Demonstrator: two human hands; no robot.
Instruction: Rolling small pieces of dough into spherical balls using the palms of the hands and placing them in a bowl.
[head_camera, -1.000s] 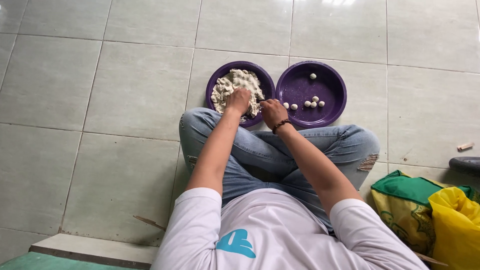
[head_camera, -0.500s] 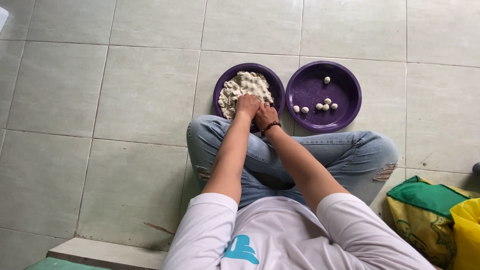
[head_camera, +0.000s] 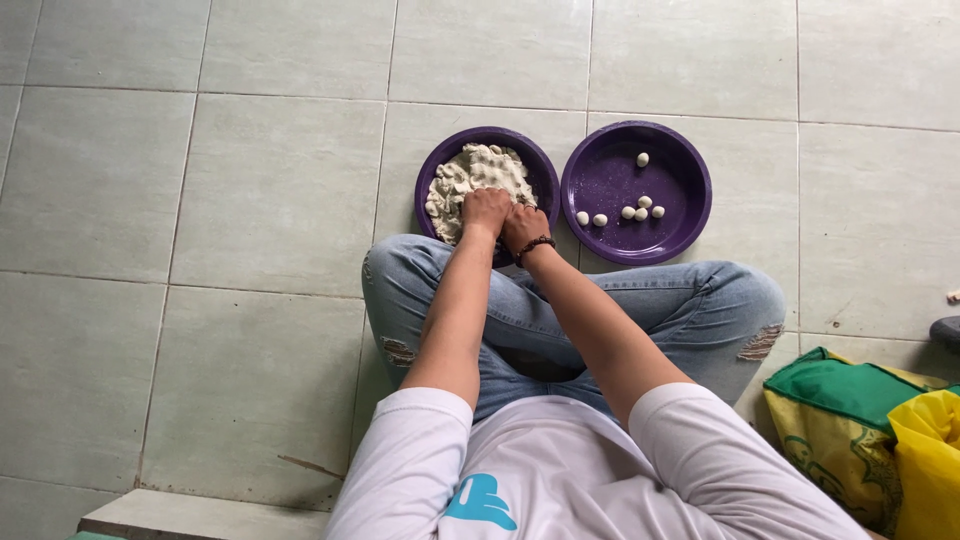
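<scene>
I sit cross-legged on a tiled floor in torn blue jeans and a white shirt. In front of my knees stands a purple bowl holding a lump of pale dough. My left hand and my right hand are side by side at the bowl's near rim, both pressed into the dough with fingers curled. A dark bracelet circles my right wrist. To the right stands a second purple bowl with several small dough balls in it.
Pale green floor tiles surround me. A green and yellow bag lies at my right hip, with a dark object at the right edge. A low grey step runs along the bottom left.
My right hand has moved left from near the ball bowl to the dough bowl, joining my left hand in the dough. The view has shifted slightly.
</scene>
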